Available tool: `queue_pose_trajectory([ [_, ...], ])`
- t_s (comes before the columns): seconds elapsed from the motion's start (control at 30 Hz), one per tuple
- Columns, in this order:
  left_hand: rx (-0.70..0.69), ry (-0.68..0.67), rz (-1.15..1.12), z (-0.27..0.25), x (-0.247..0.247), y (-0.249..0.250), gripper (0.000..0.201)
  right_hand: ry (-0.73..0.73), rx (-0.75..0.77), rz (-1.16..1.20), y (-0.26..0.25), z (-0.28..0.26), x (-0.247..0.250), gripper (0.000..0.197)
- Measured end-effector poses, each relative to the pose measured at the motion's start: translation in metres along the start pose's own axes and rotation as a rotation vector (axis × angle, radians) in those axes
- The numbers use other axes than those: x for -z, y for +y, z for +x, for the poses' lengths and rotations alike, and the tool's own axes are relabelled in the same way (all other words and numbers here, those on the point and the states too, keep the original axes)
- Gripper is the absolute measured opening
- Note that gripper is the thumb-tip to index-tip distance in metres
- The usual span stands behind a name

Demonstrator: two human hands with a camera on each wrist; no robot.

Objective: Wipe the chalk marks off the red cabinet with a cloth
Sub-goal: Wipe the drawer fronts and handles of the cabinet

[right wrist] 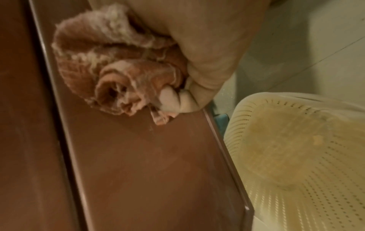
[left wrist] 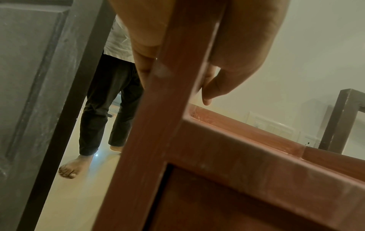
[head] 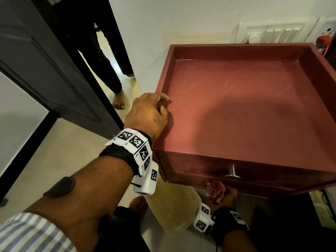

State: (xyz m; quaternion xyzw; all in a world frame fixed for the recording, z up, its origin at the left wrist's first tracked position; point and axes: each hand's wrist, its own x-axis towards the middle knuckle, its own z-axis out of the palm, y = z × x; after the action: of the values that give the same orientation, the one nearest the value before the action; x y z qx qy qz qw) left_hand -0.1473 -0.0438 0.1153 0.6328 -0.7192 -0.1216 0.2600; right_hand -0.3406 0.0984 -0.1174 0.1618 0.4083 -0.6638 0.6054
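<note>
The red cabinet (head: pixel 245 115) has a sunken top with a raised rim, and faint curved chalk marks (head: pixel 254 77) show toward its back. My left hand (head: pixel 147 113) grips the left rim, thumb outside and fingers (left wrist: pixel 241 46) hooked over the rim (left wrist: pixel 177 78). My right hand (head: pixel 229 195) is low, under the front edge near the drawer knob (head: pixel 232 172). It holds a bunched pink cloth (head: pixel 216 190). In the right wrist view the cloth (right wrist: pixel 110 62) is pressed against the cabinet's front panel (right wrist: pixel 148 156), gripped by my right hand (right wrist: pixel 197 46).
A cream perforated plastic basket (head: pixel 172 206) stands on the floor beside the cabinet. A dark door (head: pixel 45 60) is open at the left, with a barefoot person (head: pixel 116 88) standing in the doorway. A white switch panel (head: pixel 272 33) is on the wall behind.
</note>
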Motion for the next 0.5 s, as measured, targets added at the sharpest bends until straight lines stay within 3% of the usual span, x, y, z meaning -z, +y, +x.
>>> queue_pose_trajectory([
  [0.17, 0.014, 0.003, -0.006, 0.000, 0.000, 0.000, 0.028, 0.062, 0.007, -0.003, 0.003, 0.019, 0.020, 0.009],
  [0.2, 0.013, 0.002, -0.019, 0.000, 0.000, -0.001, 0.028, 0.056, 0.027, -0.002, 0.005, 0.021, 0.020, 0.010],
  [0.27, 0.003, -0.005, -0.031, 0.000, 0.000, -0.001, 0.028, 0.131, 0.071, 0.043, 0.005, 0.017, 0.011, 0.033],
  [0.3, -0.002, -0.008, -0.034, 0.000, 0.000, -0.002, 0.028, 0.181, 0.110, 0.083, 0.009, 0.023, 0.012, 0.035],
  [0.33, -0.003, -0.008, -0.040, 0.000, -0.001, -0.002, 0.028, 0.209, 0.124, 0.079, 0.012, 0.031, 0.014, 0.023],
  [0.37, -0.002, -0.007, -0.046, 0.000, -0.001, -0.002, 0.029, 0.212, 0.123, 0.021, 0.019, 0.027, 0.010, 0.014],
  [0.43, 0.001, -0.003, -0.053, 0.001, -0.001, -0.003, 0.029, 0.249, 0.147, -0.187, 0.035, 0.035, 0.017, 0.028],
  [0.5, 0.007, -0.004, -0.058, 0.001, -0.001, -0.004, 0.028, 0.191, 0.273, -0.498, 0.043, 0.027, 0.017, 0.018],
])
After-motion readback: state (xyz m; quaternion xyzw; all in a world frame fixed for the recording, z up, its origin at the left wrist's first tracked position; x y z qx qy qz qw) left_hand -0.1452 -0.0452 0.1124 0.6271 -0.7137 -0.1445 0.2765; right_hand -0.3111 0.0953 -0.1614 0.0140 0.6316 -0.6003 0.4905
